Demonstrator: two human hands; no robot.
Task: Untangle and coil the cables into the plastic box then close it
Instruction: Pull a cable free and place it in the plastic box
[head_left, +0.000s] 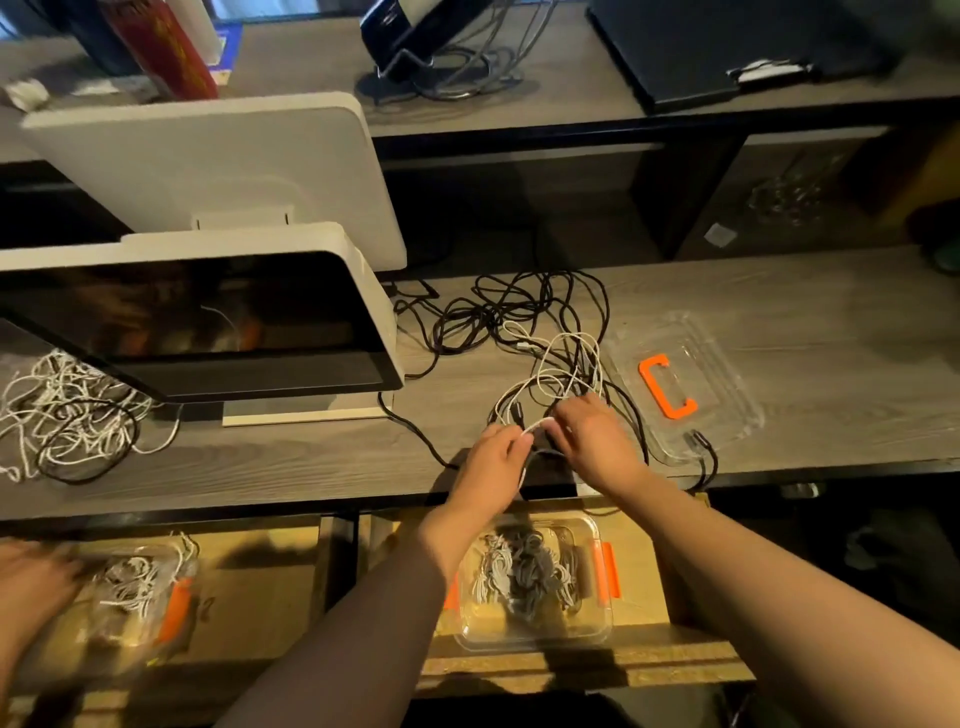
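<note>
A grey wood-grain counter runs across the middle of the frame. On it, centre, lies a tangle of black and white cables; just right of that sits a clear plastic lid with an orange handle. At left stands a white-framed screen, and at the far left edge lies a second heap of white and black cords.

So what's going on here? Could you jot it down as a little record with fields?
left hand: pinches the white cable
right hand: pinches the same white cable
black cables: tangled with the white one on the desk
lid: clear with orange handle, lying on the desk
plastic box: open below the desk edge, cables already inside
</note>
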